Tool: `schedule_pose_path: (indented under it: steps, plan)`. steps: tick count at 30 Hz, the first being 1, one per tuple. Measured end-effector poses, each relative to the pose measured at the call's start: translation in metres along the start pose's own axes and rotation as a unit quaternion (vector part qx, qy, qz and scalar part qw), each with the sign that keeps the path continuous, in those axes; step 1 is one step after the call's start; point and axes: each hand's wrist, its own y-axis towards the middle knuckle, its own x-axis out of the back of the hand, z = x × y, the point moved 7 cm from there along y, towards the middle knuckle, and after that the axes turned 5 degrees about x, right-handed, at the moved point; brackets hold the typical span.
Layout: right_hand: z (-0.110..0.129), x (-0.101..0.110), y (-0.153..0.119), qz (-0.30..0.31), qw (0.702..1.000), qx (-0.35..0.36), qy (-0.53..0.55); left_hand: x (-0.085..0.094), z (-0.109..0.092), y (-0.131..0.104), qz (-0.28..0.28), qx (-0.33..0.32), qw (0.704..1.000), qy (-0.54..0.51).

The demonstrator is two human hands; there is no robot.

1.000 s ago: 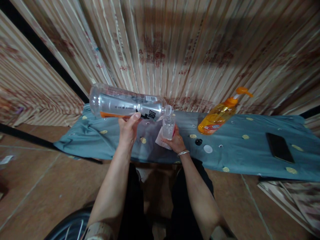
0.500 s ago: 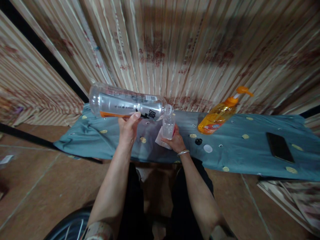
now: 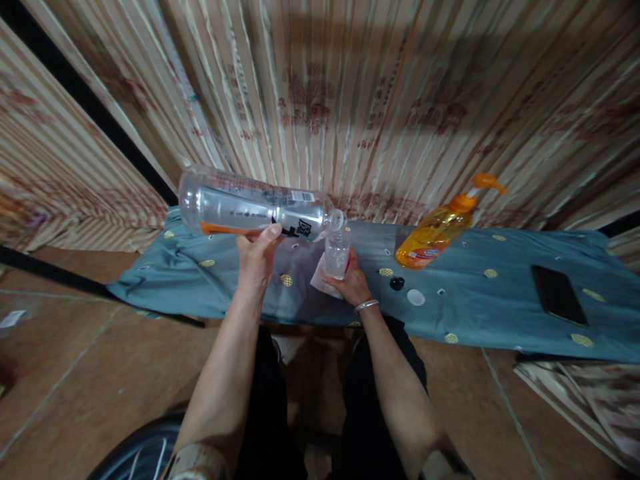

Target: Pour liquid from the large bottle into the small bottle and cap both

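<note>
A large clear plastic bottle point(image 3: 240, 207) with a silver and orange label lies nearly level in the air, its mouth to the right. My left hand point(image 3: 257, 257) is closed around its underside, thumb on the label. The bottle's mouth meets the top of a small clear bottle point(image 3: 337, 255), which stands roughly upright. My right hand point(image 3: 354, 283) is wrapped round the small bottle's lower right side. Beneath it lies a pale pink cloth or tissue point(image 3: 323, 279). Whether liquid is running between the two bottles I cannot tell.
On the teal cloth point(image 3: 480, 300) to the right stand an orange pump bottle point(image 3: 433, 233), a small black cap point(image 3: 397, 283), a white disc-like lid point(image 3: 415, 297) and a black phone point(image 3: 559, 295). A striped curtain point(image 3: 320, 100) hangs behind. Dark metal poles point(image 3: 85, 97) frame the left side.
</note>
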Motion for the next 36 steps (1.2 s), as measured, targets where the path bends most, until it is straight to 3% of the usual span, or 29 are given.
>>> schedule_pose_path:
  steps: [36]
  plan:
    - [-0.0011, -0.0012, 0.0004, 0.005, 1.000, -0.001, -0.001, -0.0027, -0.0021, 0.0010, 0.003, -0.001, 1.000, -0.003]
